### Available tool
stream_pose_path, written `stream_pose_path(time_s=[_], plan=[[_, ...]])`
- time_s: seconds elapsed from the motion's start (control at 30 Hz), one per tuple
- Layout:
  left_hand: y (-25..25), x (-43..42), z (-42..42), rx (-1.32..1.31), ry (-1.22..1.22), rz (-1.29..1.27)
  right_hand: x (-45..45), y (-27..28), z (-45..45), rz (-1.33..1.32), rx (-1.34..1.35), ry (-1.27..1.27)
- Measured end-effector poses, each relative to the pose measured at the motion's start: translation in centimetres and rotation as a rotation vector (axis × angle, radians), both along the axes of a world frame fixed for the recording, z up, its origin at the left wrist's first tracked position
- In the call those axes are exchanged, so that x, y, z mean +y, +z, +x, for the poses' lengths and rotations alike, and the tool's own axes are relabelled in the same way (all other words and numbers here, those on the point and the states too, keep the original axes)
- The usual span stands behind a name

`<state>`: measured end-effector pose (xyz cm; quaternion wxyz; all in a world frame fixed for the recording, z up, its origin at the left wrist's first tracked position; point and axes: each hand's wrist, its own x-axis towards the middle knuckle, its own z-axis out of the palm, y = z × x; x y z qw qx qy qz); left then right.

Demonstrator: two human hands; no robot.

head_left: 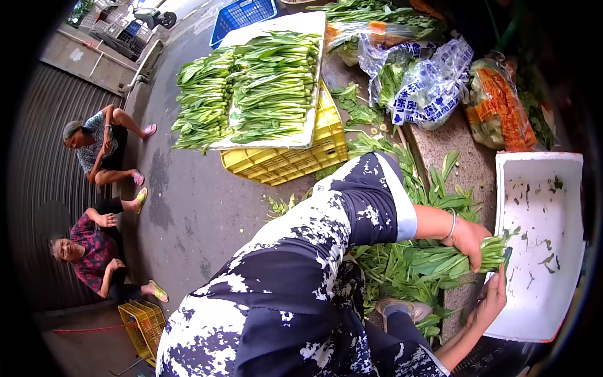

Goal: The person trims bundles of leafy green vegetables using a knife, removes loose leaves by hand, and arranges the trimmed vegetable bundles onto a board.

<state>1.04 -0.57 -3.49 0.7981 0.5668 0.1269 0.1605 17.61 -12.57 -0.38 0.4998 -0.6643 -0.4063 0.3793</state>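
Observation:
My left hand (471,242), with a bracelet on the wrist, is closed around a bunch of leafy greens (440,261). The stem ends point right, over the edge of a white foam box (539,164). Just below the stems is my right hand (491,299), its fingers drawn together. A dark green leaf (507,257) shows at its fingertips; its thumb is partly hidden. Loose greens (392,270) lie in a heap beneath the bunch and around a shoe (405,309). Scraps of leaf and stem are scattered inside the foam box.
Neat rows of greens (273,85) lie on a white foam board (318,47) atop a yellow crate (282,160). Behind are a blue crate (242,19) and bagged vegetables (430,81). Two people (103,141) sit by a shutter at left, near another yellow crate (141,327).

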Motion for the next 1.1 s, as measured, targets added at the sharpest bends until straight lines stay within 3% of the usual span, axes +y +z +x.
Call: stream_pose_path(time_s=[0.07, 0.1, 0.2, 0.27, 0.37, 0.47, 0.53, 0.63, 0.73, 0.8, 0.9, 1.0, 1.1], plan=[[0.1, 0.0, -0.2, -0.009, 0.001, -0.057, 0.3, 0.7, -0.5, -0.066, 0.074, 0.033], [0.4, -0.1, -0.5, -0.021, -0.009, -0.076, 0.9, 1.5, -2.4, -0.018, 0.184, -0.096], [0.1, -0.4, -0.6, 0.001, -0.025, -0.033, 1.6, 2.3, -1.6, 0.047, 0.04, -0.122], [-0.1, 0.0, -0.6, -0.02, -0.011, 0.04, 1.7, 3.6, -1.5, 0.121, 0.085, -0.152], [1.1, 1.0, -2.1, -0.121, 0.146, -0.169, 2.3, 5.4, -2.2, 0.131, 0.086, -0.194], [3.6, 2.9, -5.3, -0.274, 0.417, -0.184, 3.6, 4.8, -1.3, 0.184, 0.261, -0.164], [6.4, 3.9, -9.3, -0.246, 0.597, -0.152, 4.7, 4.7, -2.1, 0.162, 0.313, -0.185], [10.8, 4.1, -17.4, -0.164, 0.913, 0.158, 6.6, 2.2, -1.5, 0.125, 0.289, -0.2], [14.6, 1.9, -27.7, 0.225, 1.211, 0.619, 8.4, -0.7, -0.9, 0.011, 0.261, -0.2], [14.2, 0.8, -34.6, 0.437, 1.307, 0.815, 9.1, -2.1, -1.2, -0.077, 0.202, -0.217], [12.9, -3.6, -43.5, 1.029, 1.417, 0.996, 9.5, -4.1, -1.4, -0.134, 0.16, -0.169], [9.2, -6.8, -51.0, 1.416, 1.351, 1.242, 9.3, -6.7, -0.9, -0.2, 0.092, -0.169], [6.4, -7.6, -56.6, 1.784, 1.105, 1.434, 7.7, -8.8, 0.0, -0.258, -0.014, -0.178]])
